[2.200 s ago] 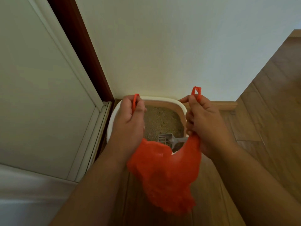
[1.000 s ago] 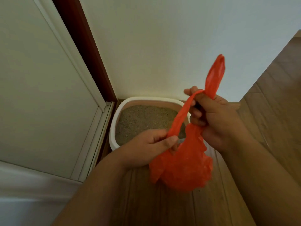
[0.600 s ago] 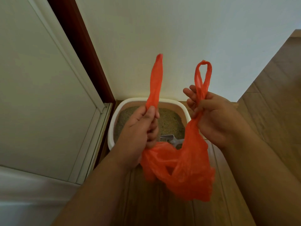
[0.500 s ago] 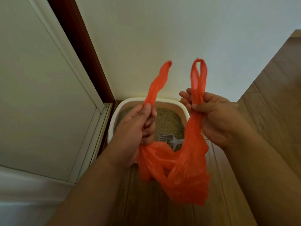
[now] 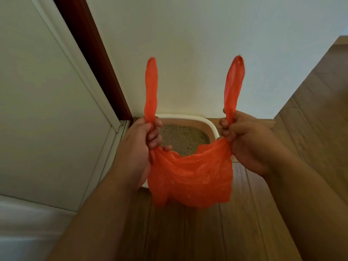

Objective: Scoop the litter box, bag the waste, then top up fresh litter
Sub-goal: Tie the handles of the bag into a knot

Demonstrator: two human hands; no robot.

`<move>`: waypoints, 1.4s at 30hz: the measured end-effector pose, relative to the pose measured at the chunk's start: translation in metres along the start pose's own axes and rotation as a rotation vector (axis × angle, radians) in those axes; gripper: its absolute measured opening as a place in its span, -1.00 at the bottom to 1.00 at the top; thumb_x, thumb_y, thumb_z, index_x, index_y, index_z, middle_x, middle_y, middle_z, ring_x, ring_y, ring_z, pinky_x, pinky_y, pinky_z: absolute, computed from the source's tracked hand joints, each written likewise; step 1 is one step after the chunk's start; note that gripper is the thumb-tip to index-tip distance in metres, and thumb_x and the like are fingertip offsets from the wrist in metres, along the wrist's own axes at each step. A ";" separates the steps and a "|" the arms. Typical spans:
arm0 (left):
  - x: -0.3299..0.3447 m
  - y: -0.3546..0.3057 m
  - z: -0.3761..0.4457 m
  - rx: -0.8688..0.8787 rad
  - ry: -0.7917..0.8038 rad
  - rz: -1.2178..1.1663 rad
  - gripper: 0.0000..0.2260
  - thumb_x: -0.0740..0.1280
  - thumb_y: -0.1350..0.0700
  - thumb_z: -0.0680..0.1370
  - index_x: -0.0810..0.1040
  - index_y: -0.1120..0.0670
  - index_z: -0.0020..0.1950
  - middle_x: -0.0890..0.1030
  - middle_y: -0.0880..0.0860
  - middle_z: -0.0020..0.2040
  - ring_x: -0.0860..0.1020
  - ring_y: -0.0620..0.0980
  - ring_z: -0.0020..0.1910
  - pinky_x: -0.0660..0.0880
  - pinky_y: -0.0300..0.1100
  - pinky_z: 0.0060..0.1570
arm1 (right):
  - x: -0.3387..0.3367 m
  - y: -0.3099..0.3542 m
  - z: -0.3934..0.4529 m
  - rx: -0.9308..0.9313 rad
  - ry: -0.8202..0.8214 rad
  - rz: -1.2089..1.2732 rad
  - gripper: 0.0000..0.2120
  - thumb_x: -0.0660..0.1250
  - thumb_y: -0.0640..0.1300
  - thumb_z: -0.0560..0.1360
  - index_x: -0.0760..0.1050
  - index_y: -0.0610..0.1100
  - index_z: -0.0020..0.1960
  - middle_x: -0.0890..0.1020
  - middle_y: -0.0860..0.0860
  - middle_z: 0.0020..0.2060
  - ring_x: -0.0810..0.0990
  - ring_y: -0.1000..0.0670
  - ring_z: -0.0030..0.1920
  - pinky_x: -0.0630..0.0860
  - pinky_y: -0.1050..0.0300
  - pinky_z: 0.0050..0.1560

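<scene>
An orange plastic bag (image 5: pixel 190 178) hangs in the air between my hands, in front of the litter box. My left hand (image 5: pixel 135 147) grips the bag's left handle, whose loop sticks straight up above my fist. My right hand (image 5: pixel 246 142) grips the right handle the same way. The bag's mouth is stretched wide between the two fists. Behind it, the white-rimmed litter box (image 5: pixel 205 121) sits on the floor against the wall, with grey-brown litter (image 5: pixel 184 138) showing. The bag hides the box's near part and the scoop.
A white wall (image 5: pixel 188 44) stands right behind the box. A pale door panel (image 5: pixel 47 110) with a dark red frame (image 5: pixel 94 59) fills the left. Wooden floorboards (image 5: pixel 310 119) run to the right and under my arms.
My hands have moved apart, pulling the bag's mouth wide. Both handles now stand upright and far from each other. The grey scoop in the box is now hidden behind the bag.
</scene>
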State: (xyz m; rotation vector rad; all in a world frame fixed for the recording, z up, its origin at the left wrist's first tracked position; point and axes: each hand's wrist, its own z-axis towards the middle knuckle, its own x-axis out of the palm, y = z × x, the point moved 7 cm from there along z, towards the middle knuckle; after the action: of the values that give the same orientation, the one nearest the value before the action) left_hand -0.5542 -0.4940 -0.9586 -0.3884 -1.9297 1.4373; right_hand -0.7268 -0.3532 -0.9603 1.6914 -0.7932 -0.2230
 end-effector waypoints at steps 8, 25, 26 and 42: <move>-0.001 -0.016 -0.003 0.204 0.002 0.041 -0.72 0.04 0.05 0.76 0.54 -0.01 0.10 0.32 0.00 -0.43 0.55 0.01 -0.43 0.67 -0.02 -0.12 | -0.005 0.013 -0.004 -0.058 -0.024 0.238 -0.74 0.19 -0.25 0.66 0.58 -0.25 0.25 0.71 -0.18 0.10 0.69 -0.17 0.19 0.65 -0.05 0.15; 0.035 0.002 -0.013 0.075 0.196 0.202 -0.77 0.16 0.07 0.74 0.61 -0.06 0.18 0.32 -0.07 -0.40 0.21 -0.15 -0.49 0.18 -0.29 -0.53 | 0.039 -0.018 0.004 -0.062 -0.120 0.118 -0.90 0.22 -0.31 0.65 0.41 -0.16 -0.01 0.47 -0.04 -0.25 0.34 0.12 -0.44 0.22 0.28 -0.56; 0.037 0.002 -0.015 0.073 0.228 0.231 -0.79 0.16 0.08 0.74 0.57 -0.07 0.23 0.33 -0.08 -0.40 0.22 -0.16 -0.48 0.20 -0.31 -0.52 | 0.039 -0.019 0.004 -0.072 -0.124 0.040 -0.92 0.23 -0.28 0.66 0.44 -0.18 -0.01 0.48 -0.06 -0.25 0.34 0.12 -0.44 0.24 0.27 -0.54; 0.046 0.011 -0.017 0.085 0.390 0.489 -0.52 0.21 0.19 0.72 0.34 -0.23 0.57 0.60 -0.10 -0.32 0.52 -0.23 -0.39 0.48 -0.36 -0.24 | 0.069 -0.015 -0.019 -0.104 0.300 -0.304 -0.73 0.22 0.01 0.69 0.64 -0.09 0.02 0.68 -0.13 -0.26 0.61 -0.07 -0.25 0.47 0.02 -0.17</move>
State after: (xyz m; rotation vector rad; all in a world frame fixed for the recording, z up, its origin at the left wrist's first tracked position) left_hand -0.5774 -0.4505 -0.9499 -1.0725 -1.5098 1.5888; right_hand -0.6592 -0.3788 -0.9509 1.6915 -0.2962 -0.2087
